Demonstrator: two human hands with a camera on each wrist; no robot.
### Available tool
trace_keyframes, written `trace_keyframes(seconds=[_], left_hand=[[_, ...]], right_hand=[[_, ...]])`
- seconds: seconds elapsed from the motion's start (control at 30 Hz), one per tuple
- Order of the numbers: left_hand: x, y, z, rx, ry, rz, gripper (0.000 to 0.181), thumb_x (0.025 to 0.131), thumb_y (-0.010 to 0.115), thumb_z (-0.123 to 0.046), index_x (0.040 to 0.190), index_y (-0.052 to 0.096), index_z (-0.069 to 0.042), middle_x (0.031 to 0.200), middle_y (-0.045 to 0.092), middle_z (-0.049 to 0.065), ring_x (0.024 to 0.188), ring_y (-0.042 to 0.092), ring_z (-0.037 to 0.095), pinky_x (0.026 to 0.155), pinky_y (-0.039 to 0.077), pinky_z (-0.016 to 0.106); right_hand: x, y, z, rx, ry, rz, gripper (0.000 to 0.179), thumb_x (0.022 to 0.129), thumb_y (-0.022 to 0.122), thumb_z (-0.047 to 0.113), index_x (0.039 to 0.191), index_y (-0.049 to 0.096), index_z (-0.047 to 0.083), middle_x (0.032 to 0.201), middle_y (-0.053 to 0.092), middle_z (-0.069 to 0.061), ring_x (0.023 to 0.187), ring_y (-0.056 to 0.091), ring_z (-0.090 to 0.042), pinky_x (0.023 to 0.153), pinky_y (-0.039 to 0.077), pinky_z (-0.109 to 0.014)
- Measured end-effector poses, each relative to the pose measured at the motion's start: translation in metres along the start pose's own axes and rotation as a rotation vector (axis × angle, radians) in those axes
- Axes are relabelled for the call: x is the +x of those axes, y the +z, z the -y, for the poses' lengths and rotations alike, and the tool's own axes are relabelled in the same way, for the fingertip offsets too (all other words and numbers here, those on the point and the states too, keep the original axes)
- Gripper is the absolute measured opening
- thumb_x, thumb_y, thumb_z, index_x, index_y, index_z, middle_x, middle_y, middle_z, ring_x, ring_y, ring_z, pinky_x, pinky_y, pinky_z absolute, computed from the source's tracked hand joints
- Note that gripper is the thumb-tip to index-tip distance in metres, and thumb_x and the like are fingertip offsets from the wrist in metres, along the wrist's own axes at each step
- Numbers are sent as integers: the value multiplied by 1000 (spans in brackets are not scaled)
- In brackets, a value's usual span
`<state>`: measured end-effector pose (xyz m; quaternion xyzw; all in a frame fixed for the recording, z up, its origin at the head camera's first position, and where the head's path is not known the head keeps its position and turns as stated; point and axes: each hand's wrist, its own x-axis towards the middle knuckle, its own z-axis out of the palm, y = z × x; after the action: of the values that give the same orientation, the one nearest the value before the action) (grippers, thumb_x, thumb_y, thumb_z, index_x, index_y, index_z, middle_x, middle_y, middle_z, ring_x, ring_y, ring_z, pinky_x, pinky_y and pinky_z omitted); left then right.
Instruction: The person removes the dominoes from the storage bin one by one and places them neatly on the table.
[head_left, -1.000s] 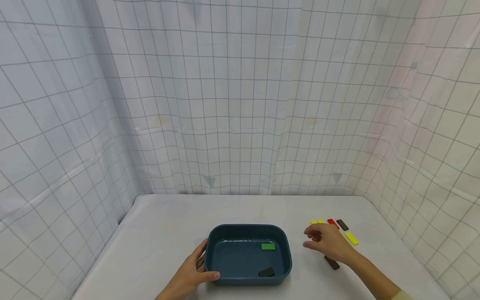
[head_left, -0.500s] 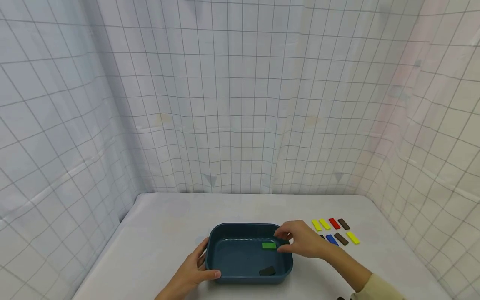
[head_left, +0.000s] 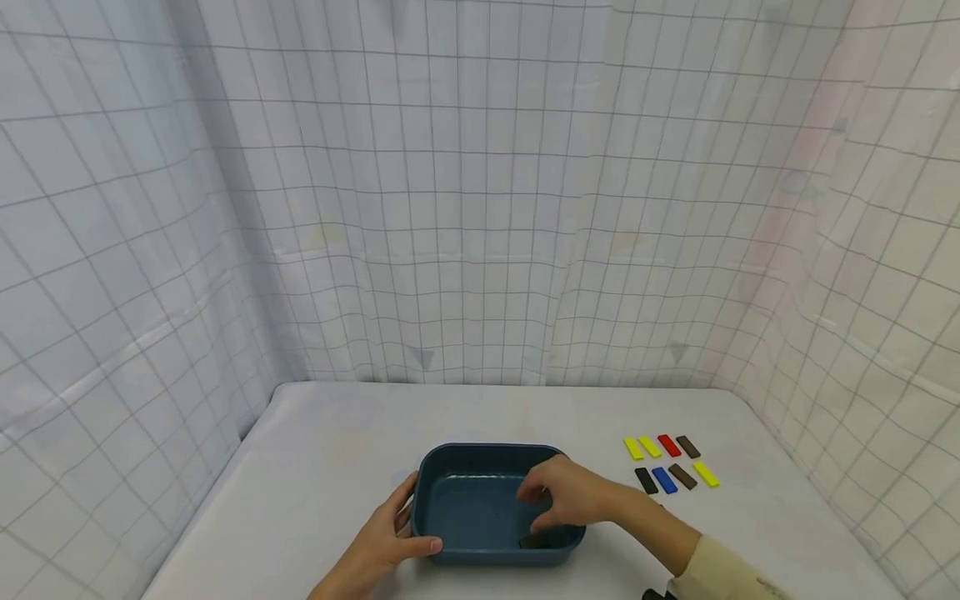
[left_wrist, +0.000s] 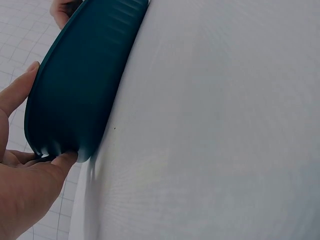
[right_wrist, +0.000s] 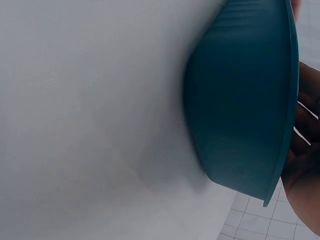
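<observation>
A dark teal plastic tub [head_left: 480, 558] stands in the middle of the table. My left hand [head_left: 384, 537] grips its left front corner, thumb along the front and fingers behind the left wall. In the left wrist view, fingertips [left_wrist: 70, 158] press the tub's outer wall. My right hand [head_left: 573, 492] is inside the tub on the right, fingers bent and thumb apart from them, nothing showing between. Close below the thumb lies a dark block [head_left: 531, 542], partly covered by the hand. In the right wrist view the tub's wall [right_wrist: 240, 115] hides most fingers.
To the tub's right, small flat blocks lie in two rows: several yellow ones [head_left: 706, 474], a red one [head_left: 669, 445], brown ones [head_left: 682, 477], a black one [head_left: 646, 481] and a blue one [head_left: 664, 480]. White gridded curtains [head_left: 480, 250] surround the table.
My right hand has moved left from the loose blocks, over the tub's right rim and down inside. It now covers where a green block showed. The left hand stays at the tub.
</observation>
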<state>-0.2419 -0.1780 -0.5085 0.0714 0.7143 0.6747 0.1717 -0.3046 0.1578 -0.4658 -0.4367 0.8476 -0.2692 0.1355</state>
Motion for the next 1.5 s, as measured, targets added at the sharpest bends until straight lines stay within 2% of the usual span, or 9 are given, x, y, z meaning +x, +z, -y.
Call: trace_keyframes(seconds=[0.2, 0.37, 0.5, 0.67, 0.9, 1.07, 1.27, 1.5], left_hand=[[-1, 1, -1, -1, -1, -2, 107, 92, 82, -18, 166, 6, -2, 167, 10, 29, 150, 19, 49, 113, 39, 51], [-1, 1, -1, 18, 10, -15, 106, 91, 82, -18, 166, 8, -2, 168, 9, 27, 151, 19, 48, 114, 36, 52], [-1, 1, -1, 34, 14, -25, 106, 90, 83, -18, 165, 9, -1, 168, 10, 27, 151, 19, 47, 115, 36, 51], [-2, 2, -1, 40, 18, -31, 106, 90, 83, -18, 165, 10, -1, 168, 11, 27, 151, 19, 47, 115, 35, 51], [-3, 3, -2, 45, 21, -37, 107, 89, 84, -17, 165, 11, 0, 168, 11, 27, 151, 19, 47, 115, 35, 51], [-3, 2, -2, 39, 18, -31, 107, 89, 84, -16, 165, 9, 0, 168, 11, 28, 151, 19, 47, 114, 36, 51], [-2, 2, -3, 44, 8, -29, 107, 90, 83, -17, 165, 9, 0, 168, 10, 28, 151, 19, 48, 114, 37, 51], [-2, 2, -2, 29, 11, -12, 107, 91, 82, -16, 164, 7, 2, 167, 9, 31, 150, 19, 49, 113, 38, 51]], right_hand=[[7, 10, 0, -148, -10, 134, 33, 84, 89, 16, 115, 77, 12, 106, 71, 15, 93, 62, 5, 80, 53, -16], [11, 16, 4, -218, 57, 168, 30, 82, 90, 14, 109, 79, 16, 99, 70, 18, 87, 62, 5, 75, 53, -18], [11, 19, 2, -217, 85, 147, 24, 82, 90, 15, 103, 80, 18, 92, 70, 19, 81, 61, 5, 70, 52, -17], [11, 20, -2, -188, 47, 104, 17, 85, 88, 15, 99, 80, 18, 89, 68, 20, 78, 60, 6, 68, 52, -15], [10, 18, -3, -70, 8, 39, 15, 87, 85, 10, 101, 80, 14, 92, 69, 18, 80, 61, 5, 70, 53, -15], [9, 14, -2, -24, -12, -3, 17, 87, 84, 9, 103, 80, 13, 97, 71, 16, 84, 63, 4, 74, 54, -16], [8, 10, -3, -24, -65, -44, 18, 87, 83, 10, 105, 79, 12, 99, 69, 14, 87, 61, 2, 76, 54, -18], [7, 10, -6, -18, -67, -48, 18, 89, 81, 11, 107, 78, 13, 100, 68, 15, 89, 60, 2, 78, 54, -18]])
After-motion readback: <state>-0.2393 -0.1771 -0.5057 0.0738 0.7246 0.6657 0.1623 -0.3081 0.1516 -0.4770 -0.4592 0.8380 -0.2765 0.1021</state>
